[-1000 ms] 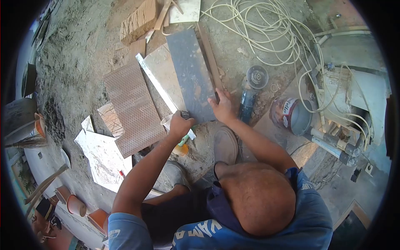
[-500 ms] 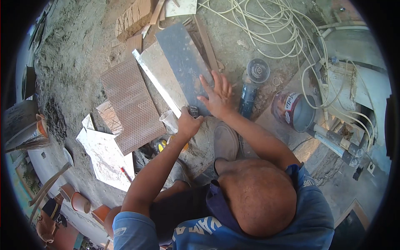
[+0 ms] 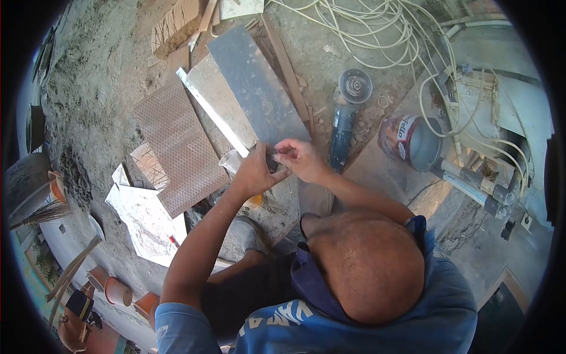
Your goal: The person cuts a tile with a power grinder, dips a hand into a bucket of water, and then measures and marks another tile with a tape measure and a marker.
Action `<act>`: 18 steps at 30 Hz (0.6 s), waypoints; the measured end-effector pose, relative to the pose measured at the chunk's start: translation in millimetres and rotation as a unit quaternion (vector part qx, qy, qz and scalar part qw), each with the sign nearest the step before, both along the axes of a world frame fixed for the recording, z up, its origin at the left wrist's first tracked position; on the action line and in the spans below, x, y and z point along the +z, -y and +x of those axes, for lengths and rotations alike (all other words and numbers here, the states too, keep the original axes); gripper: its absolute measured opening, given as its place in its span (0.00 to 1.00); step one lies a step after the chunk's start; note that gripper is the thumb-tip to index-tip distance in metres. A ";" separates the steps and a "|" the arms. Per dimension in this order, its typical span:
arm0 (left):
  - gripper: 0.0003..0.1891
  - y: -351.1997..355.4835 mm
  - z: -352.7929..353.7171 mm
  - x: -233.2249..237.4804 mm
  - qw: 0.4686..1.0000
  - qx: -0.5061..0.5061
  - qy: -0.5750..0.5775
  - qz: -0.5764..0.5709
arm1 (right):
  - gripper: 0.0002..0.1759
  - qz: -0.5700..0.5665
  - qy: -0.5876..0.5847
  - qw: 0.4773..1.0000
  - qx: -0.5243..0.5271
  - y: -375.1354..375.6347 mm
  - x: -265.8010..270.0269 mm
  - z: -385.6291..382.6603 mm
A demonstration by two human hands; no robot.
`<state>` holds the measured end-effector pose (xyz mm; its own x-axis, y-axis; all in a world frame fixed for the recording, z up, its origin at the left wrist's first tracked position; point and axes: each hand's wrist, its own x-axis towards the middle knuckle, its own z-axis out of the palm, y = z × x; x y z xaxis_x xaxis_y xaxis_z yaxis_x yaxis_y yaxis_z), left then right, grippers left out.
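Note:
My left hand (image 3: pixel 254 172) is closed near the lower end of a silver metal strip (image 3: pixel 215 113), around a small dark object mostly hidden by the fingers. Beside it, my right hand (image 3: pixel 303 161) has its fingers bent together close to the left thumb; what they pinch, if anything, is hidden. Both hands are at the near end of a dark grey tile (image 3: pixel 256 85). That tile lies over a lighter beige piece (image 3: pixel 218 82), along whose left side the strip runs. A whitish cup (image 3: pixel 231 160) stands just left of my left hand.
An angle grinder (image 3: pixel 343 127) lies right of the tile, with a paint can (image 3: pixel 411 140) farther right. Coiled pale cable (image 3: pixel 377 35) covers the far ground. A brown textured tile (image 3: pixel 180 147) and white broken pieces (image 3: pixel 144 221) lie left; wooden strips (image 3: pixel 286 65) lie behind.
My right hand has lifted off the dark tile and come toward my left hand, its fingers now bent instead of spread. The left hand has shifted slightly left; the view has moved a little.

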<state>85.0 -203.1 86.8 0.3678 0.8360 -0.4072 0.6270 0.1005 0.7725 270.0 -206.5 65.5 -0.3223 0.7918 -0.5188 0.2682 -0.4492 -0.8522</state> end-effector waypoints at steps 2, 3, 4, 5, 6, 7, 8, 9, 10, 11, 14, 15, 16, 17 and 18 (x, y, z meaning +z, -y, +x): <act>0.29 1.1 1.4 -0.7 0.993 -0.059 -0.006 -0.104 | 0.14 -0.097 -0.073 0.992 -0.042 14.7 -17.4 9.3; 0.29 2.6 1.7 -2.9 0.993 -0.060 -0.004 -0.106 | 0.14 -0.099 -0.071 0.992 -0.044 18.7 -25.3 14.4; 0.27 5.1 1.7 -5.1 0.993 -0.076 0.022 -0.091 | 0.14 -0.094 -0.130 0.987 -0.031 20.0 -31.4 19.8; 0.24 6.0 1.2 -7.6 0.992 -0.093 0.049 -0.075 | 0.14 -0.086 -0.188 0.978 -0.017 19.4 -37.4 27.0; 0.24 3.9 0.1 -9.1 0.991 -0.094 0.051 -0.076 | 0.14 -0.087 -0.186 0.979 -0.018 15.1 -36.6 34.6; 0.23 0.3 -2.2 -11.3 0.990 -0.096 0.018 -0.106 | 0.14 -0.107 -0.185 0.973 -0.083 9.4 -34.6 43.4; 0.21 -3.2 -6.4 -13.5 0.986 -0.098 -0.014 -0.138 | 0.15 -0.127 -0.184 0.964 -0.145 5.3 -33.0 50.8; 0.19 -4.7 -17.0 -29.1 0.986 -0.098 -0.054 -0.127 | 0.15 -0.131 -0.182 0.964 -0.143 3.3 -36.0 58.5; 0.18 -9.5 -27.2 -33.1 0.987 -0.091 -0.039 -0.126 | 0.15 -0.087 -0.124 0.969 -0.198 1.1 -40.5 65.5; 0.17 -12.3 -35.1 -36.9 0.983 -0.101 -0.061 -0.139 | 0.14 -0.042 -0.065 0.965 -0.251 1.5 -45.5 69.0; 0.16 -13.2 -46.1 -52.7 0.977 -0.128 -0.097 -0.142 | 0.13 0.025 0.036 0.971 -0.236 7.8 -63.6 56.7; 0.16 -12.4 -46.9 -57.2 0.974 -0.149 -0.114 -0.131 | 0.13 0.022 0.036 0.972 -0.231 9.6 -66.3 52.4; 0.16 -13.1 -47.4 -62.2 0.974 -0.144 -0.114 -0.135 | 0.12 0.051 0.085 0.969 -0.228 11.7 -68.8 48.0; 0.16 -14.7 -47.2 -67.4 0.968 -0.162 -0.121 -0.149 | 0.12 0.081 0.133 0.962 -0.224 13.8 -70.7 45.0; 0.16 -16.2 -45.7 -67.1 0.962 -0.181 -0.128 -0.162 | 0.12 0.078 0.131 0.964 -0.220 14.6 -66.1 42.4</act>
<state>39.3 -186.9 19.7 0.4634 0.4862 -0.7409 0.8321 0.0487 0.5524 312.4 -221.0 -0.6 0.1876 0.8967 -0.4008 0.2966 -0.4407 -0.8472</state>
